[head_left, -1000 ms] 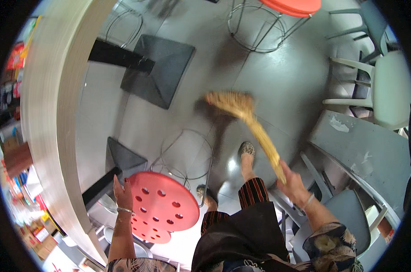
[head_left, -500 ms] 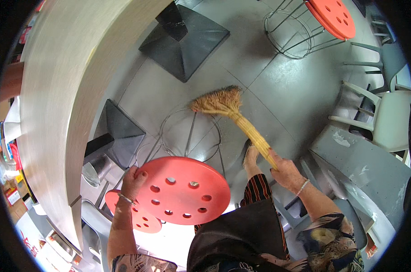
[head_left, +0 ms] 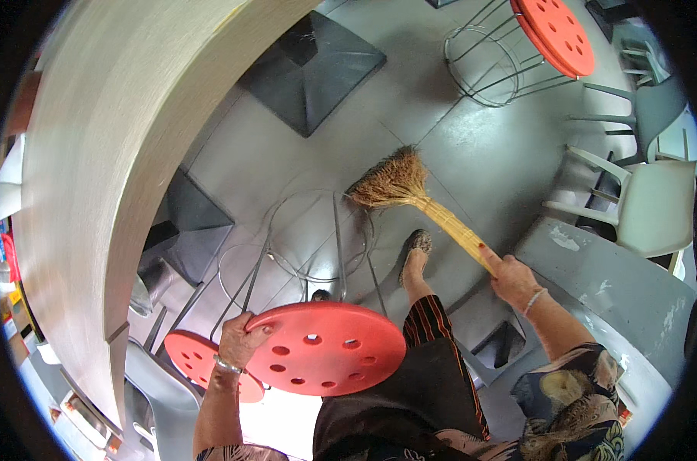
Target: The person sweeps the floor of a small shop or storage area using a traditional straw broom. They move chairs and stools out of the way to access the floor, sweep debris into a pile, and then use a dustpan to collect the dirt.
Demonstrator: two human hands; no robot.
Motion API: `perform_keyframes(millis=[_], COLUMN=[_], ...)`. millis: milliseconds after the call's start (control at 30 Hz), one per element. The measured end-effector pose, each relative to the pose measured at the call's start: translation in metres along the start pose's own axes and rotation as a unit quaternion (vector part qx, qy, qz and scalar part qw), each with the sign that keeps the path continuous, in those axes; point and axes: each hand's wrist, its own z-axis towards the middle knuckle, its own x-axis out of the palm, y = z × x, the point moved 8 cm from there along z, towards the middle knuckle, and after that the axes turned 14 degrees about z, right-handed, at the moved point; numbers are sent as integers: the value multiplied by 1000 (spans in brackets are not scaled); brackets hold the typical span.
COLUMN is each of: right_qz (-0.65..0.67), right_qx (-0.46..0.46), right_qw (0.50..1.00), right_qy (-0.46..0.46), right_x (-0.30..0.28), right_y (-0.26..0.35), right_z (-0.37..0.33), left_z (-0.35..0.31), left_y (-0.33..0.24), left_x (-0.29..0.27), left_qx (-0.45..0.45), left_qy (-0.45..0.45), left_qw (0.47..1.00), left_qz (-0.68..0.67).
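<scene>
Head view, looking down: the left hand (head_left: 239,338) grips the rim of a red stool (head_left: 325,347) with a holed round seat, holding it tilted so that its wire legs and ring base splay out ahead over the floor. The right hand (head_left: 510,275) is clenched round the handle of a straw broom (head_left: 418,196). The broom's long axis runs from that hand forward and to the person's left, and its fanned bristles rest on the grey floor (head_left: 487,154) just beyond the stool's ring base, ahead of the person's shoe (head_left: 416,250). The right hand is nearer the bristles; the left is taken up with the stool.

A second red stool (head_left: 189,357) stands just left of the held one, partly hidden by the left wrist. A long pale counter (head_left: 110,154) curves further left of it. A third red stool (head_left: 556,34) stands far ahead on the right, pale chairs (head_left: 656,207) right of the broom, and a grey table (head_left: 610,276) just beyond the right hand.
</scene>
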Motion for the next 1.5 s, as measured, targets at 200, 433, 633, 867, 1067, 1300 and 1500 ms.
perform_keyframes(millis=[200,433,633,867,1067,1300,1500], right_qz=[120,164,228,332,334,318,327], right_qx=[69,132,80,49,-7,-11,-25], right_qw=[982,978,964,936,939,944,934], right_qy=[-129,-4,-110,-104,79,92,144], right_x=[-27,70,59,116,129,106,157], right_y=[-34,-65,-124,-36,61,64,98], right_z=[25,-5,-26,36,-62,-68,-71], left_z=[-8,6,57,126,178,222,223], left_y=[-31,-115,-197,-315,-387,-385,-351], left_x=[-5,-42,-64,-32,18,101,131], left_qx=[-8,39,69,77,117,121,74], left_qy=[10,-64,-72,-71,-22,64,-6], left_qw=[987,987,983,922,889,837,840], left_qz=[-161,-145,-156,-374,-443,-530,-538])
